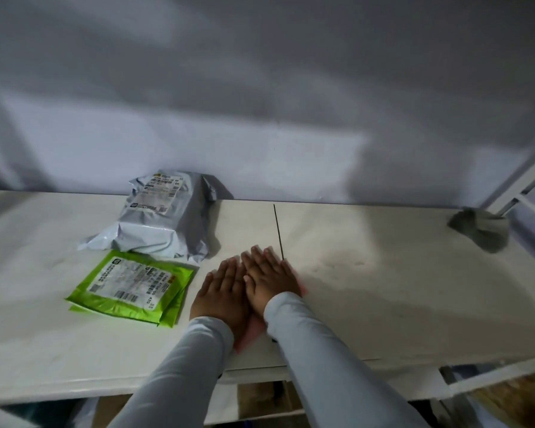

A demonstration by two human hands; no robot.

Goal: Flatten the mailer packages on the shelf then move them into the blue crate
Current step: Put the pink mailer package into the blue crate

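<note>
My left hand [221,293] and my right hand [271,274] lie flat side by side, fingers straight, pressing down on a pink mailer [249,333] on the white shelf [383,288]. Only small pink edges show under the palms and wrists. To the left lies a flat green mailer [130,287] with a white label, on top of a second green one. Behind it sits a puffy grey mailer [158,217] with labels, near the back wall. No blue crate is in view.
A crumpled grey cloth or bag [479,228] lies at the shelf's far right by a white metal frame [519,180]. A thin dark seam [278,231] runs across the shelf just beyond my right hand. A lower shelf level shows below the front edge.
</note>
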